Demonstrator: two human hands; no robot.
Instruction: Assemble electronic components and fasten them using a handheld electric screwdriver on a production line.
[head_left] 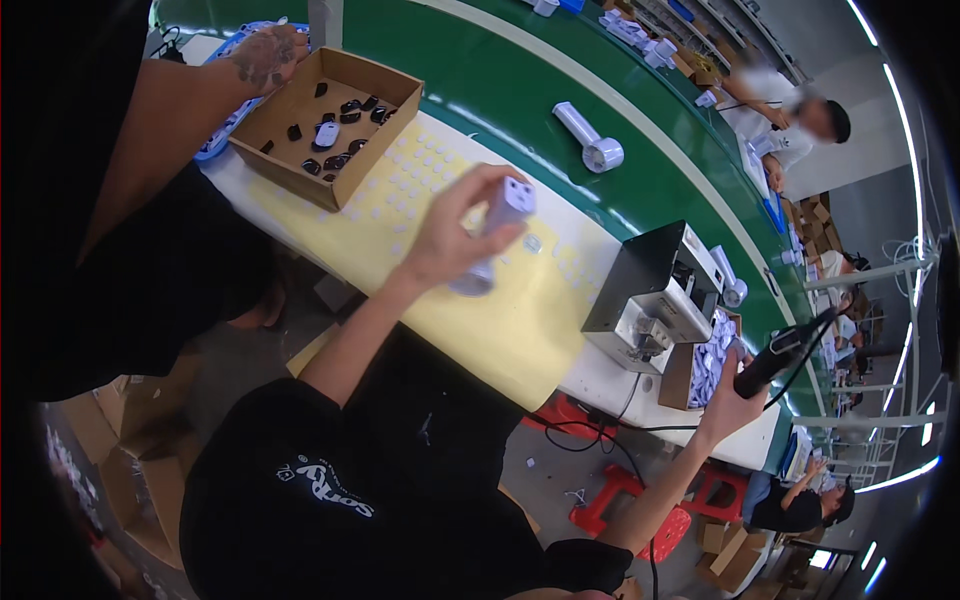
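My left hand (440,245) is raised over the yellow sheet and wraps round a pale lilac plastic housing (512,203). The housing's end with dark holes points up, while its rounder end shows below the palm. Off to the right, my right hand (730,412) grips a black corded electric screwdriver (766,366), which tilts up and to the right. That hand is beside a cardboard box full of small pale plastic parts (710,362). Whether its fingertips also touch one of those parts, I cannot tell.
A black-and-silver machine (650,300) stands on the white table. Small pale discs dot the yellow sheet (470,335). At left, a co-worker's hand (272,55) reaches past a cardboard box (325,192) of dark parts. Another lilac housing (590,140) lies on the green conveyor (480,75). Red stools (660,530) stand below.
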